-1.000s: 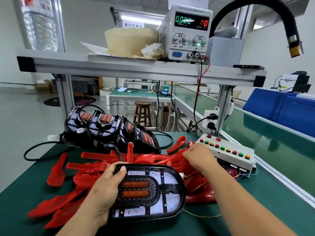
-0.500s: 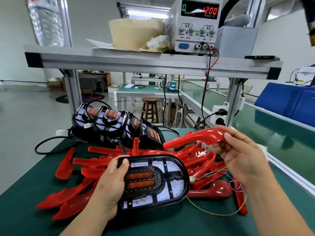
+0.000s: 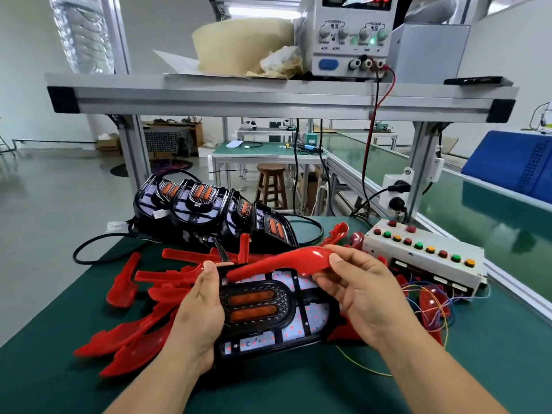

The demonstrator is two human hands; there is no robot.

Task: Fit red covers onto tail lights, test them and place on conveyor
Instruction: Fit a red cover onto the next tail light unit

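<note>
A black tail light [image 3: 268,312] with two orange strips and white LED panels lies tilted over the green table. My left hand [image 3: 198,315] grips its left edge, thumb on the upper rim. My right hand [image 3: 358,294] pinches a curved red cover [image 3: 286,262] and holds it across the light's top edge. More red covers [image 3: 140,330] lie heaped on the table under and left of the light. Several uncovered tail lights [image 3: 206,204] lean in a row behind the heap.
A white test box with coloured buttons [image 3: 424,258] sits to the right, thin coloured wires [image 3: 430,306] trailing from it. The green conveyor [image 3: 493,222] runs along the right side. An overhead shelf [image 3: 268,97] carries a power supply [image 3: 349,37]. Black cables [image 3: 89,249] loop at the left.
My right hand reached into the red pile, lifted out one curved cover and brought it down and left onto the light's top edge. My left hand kept its hold on the light.
</note>
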